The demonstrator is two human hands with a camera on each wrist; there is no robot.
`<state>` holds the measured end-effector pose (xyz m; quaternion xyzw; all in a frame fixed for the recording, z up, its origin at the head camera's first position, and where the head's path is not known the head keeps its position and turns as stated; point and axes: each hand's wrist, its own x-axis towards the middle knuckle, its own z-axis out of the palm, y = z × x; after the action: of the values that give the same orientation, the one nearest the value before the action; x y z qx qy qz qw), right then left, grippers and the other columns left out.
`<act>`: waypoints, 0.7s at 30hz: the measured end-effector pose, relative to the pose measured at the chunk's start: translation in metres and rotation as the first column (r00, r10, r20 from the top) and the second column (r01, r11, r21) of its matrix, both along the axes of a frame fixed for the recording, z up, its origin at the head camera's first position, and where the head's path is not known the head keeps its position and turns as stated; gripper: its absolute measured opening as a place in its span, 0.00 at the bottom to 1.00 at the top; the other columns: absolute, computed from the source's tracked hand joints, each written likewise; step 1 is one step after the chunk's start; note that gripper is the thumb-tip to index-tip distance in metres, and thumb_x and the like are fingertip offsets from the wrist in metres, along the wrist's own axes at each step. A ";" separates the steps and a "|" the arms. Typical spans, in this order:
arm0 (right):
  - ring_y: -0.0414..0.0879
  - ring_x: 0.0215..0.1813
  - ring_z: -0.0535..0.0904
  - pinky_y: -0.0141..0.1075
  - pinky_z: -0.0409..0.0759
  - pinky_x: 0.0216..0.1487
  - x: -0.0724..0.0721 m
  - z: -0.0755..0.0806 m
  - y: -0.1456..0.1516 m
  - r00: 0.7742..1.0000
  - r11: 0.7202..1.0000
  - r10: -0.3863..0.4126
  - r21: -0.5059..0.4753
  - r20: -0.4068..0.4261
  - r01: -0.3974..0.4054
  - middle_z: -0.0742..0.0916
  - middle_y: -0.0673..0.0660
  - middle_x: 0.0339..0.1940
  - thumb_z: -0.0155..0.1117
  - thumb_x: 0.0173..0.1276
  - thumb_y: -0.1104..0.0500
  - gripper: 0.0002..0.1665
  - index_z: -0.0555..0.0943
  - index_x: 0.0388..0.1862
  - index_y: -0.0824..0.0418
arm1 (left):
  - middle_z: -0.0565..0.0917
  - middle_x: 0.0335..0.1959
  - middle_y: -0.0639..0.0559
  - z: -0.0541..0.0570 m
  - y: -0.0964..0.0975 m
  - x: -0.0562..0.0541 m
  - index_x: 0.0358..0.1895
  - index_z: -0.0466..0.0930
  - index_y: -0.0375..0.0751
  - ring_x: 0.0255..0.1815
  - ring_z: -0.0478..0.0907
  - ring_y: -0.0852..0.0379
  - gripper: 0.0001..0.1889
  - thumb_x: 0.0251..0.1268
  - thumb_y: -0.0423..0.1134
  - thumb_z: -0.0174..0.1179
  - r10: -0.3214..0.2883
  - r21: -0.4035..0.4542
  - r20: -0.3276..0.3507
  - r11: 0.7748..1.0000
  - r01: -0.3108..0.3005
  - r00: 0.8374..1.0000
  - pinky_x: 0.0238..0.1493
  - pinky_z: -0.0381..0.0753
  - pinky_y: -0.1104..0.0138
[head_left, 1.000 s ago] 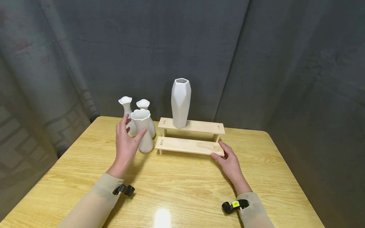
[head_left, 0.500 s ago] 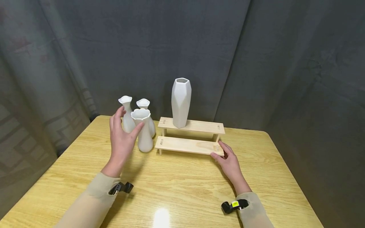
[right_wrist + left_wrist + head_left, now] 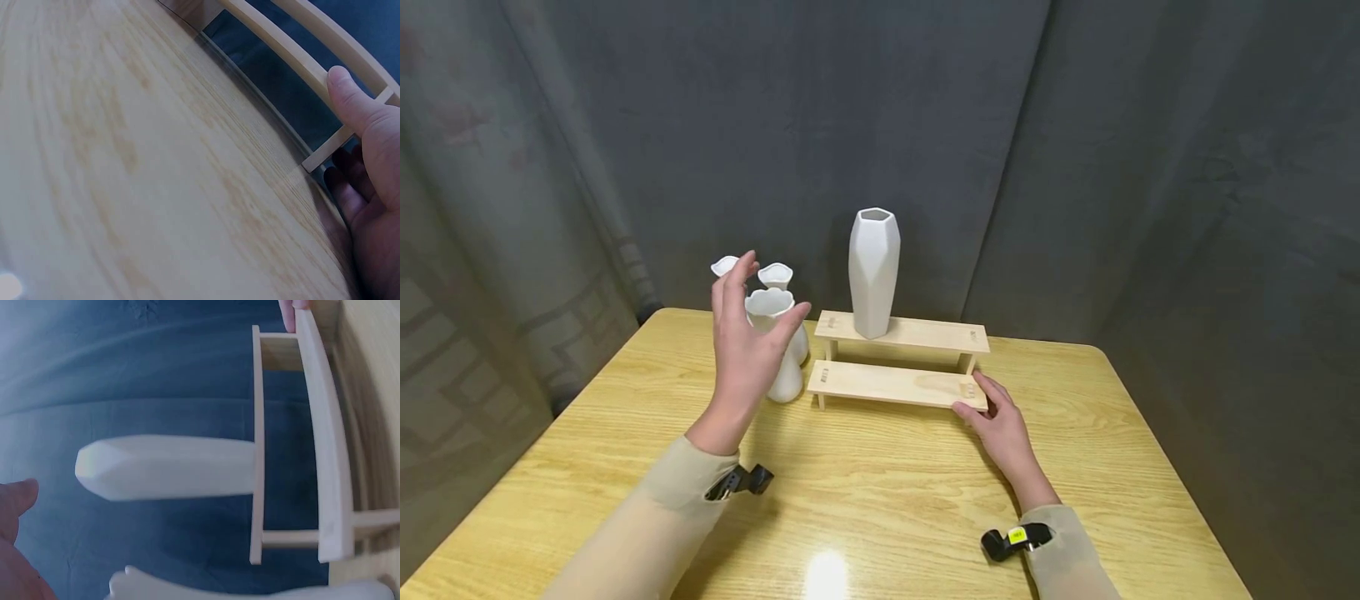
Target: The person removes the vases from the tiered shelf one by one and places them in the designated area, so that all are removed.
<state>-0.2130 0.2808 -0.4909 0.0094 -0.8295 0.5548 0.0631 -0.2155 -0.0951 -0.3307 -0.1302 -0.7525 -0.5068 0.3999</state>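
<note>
My left hand (image 3: pixel 745 358) is raised in front of the vases at the left, thumb and fingers spread wide with nothing held between them. It overlaps a scalloped-rim white vase (image 3: pixel 786 379) in the head view and partly hides it. Behind stand two wavy-rimmed white vases, one at the left (image 3: pixel 724 265), mostly hidden, and one at the right (image 3: pixel 775 275). A faceted white vase (image 3: pixel 873 271) stands upright on the upper tier of a two-tier wooden stand (image 3: pixel 891 383). My right hand (image 3: pixel 1000 425) holds the right end of its lower tier, thumb (image 3: pixel 344 87) on the front edge.
The stand and vases are on a light wood-grain table (image 3: pixel 880 483). A grey curtain (image 3: pixel 775 125) hangs behind the table's far edge. Each wrist wears a black camera, the left one (image 3: pixel 741 482) and the right one (image 3: pixel 1015 540).
My left hand first drew slightly left and back from the scalloped vase, then rose and shifted right in front of it. My right hand stays on the stand; the vases stand where they were.
</note>
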 end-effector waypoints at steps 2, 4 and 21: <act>0.56 0.85 0.66 0.36 0.76 0.73 0.000 0.000 0.000 1.000 1.000 0.000 0.000 0.001 0.000 0.63 0.59 0.90 0.75 0.79 0.48 0.50 0.61 0.91 0.55 | 0.71 0.75 0.40 0.003 0.006 -0.002 0.85 0.67 0.44 0.78 0.67 0.48 0.48 0.63 0.36 0.84 -0.014 -0.012 -0.015 1.000 0.013 1.000 0.82 0.62 0.55; 0.56 0.86 0.66 0.41 0.75 0.76 0.000 -0.001 -0.001 1.000 1.000 -0.001 0.000 0.001 0.001 0.63 0.60 0.90 0.75 0.79 0.48 0.50 0.61 0.92 0.55 | 0.71 0.75 0.40 0.006 0.012 -0.005 0.85 0.66 0.43 0.78 0.67 0.48 0.49 0.63 0.37 0.84 -0.031 -0.023 -0.022 0.999 0.031 0.999 0.81 0.64 0.55; 0.56 0.86 0.66 0.49 0.73 0.79 -0.001 0.000 -0.008 1.000 1.000 0.000 -0.012 -0.003 0.000 0.63 0.60 0.89 0.75 0.79 0.49 0.51 0.61 0.91 0.56 | 0.67 0.80 0.40 0.023 0.058 -0.035 0.87 0.61 0.41 0.83 0.65 0.50 0.50 0.66 0.38 0.82 -0.141 -0.049 0.103 0.988 0.147 0.985 0.83 0.64 0.57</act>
<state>-0.2143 0.2732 -0.4912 0.0097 -0.8261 0.5598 0.0643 -0.2503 -0.0367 -0.3078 -0.1699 -0.7741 -0.5189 0.3204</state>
